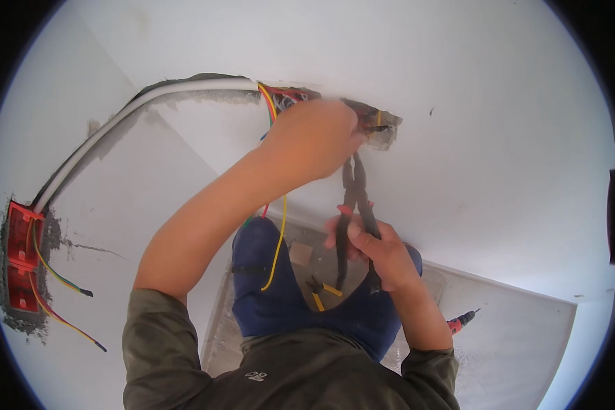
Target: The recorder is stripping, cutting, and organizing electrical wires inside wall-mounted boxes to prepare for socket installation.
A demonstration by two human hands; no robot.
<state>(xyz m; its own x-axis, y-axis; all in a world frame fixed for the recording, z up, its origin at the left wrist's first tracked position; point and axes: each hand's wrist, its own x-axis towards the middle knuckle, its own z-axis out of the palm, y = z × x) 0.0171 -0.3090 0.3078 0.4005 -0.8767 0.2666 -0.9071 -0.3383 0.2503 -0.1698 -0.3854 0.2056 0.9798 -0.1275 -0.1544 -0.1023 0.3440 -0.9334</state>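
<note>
My left hand is up at a rough opening in the white wall, its fingers closed together. What they pinch is hidden behind the hand. My right hand grips the handles of black pliers with red parts, whose jaws point up at my left fingertips. Whether the jaws bite on anything is hard to make out. Around my left hand, the opening holds electrical boxes with bundled wires. A long yellow wire dangles below my left wrist, near red and green wire ends.
A white conduit curves through a chased groove to red electrical boxes at left, with loose wires sticking out. Below lie a yellow-handled hand tool, a brownish square piece and a red-and-black power tool.
</note>
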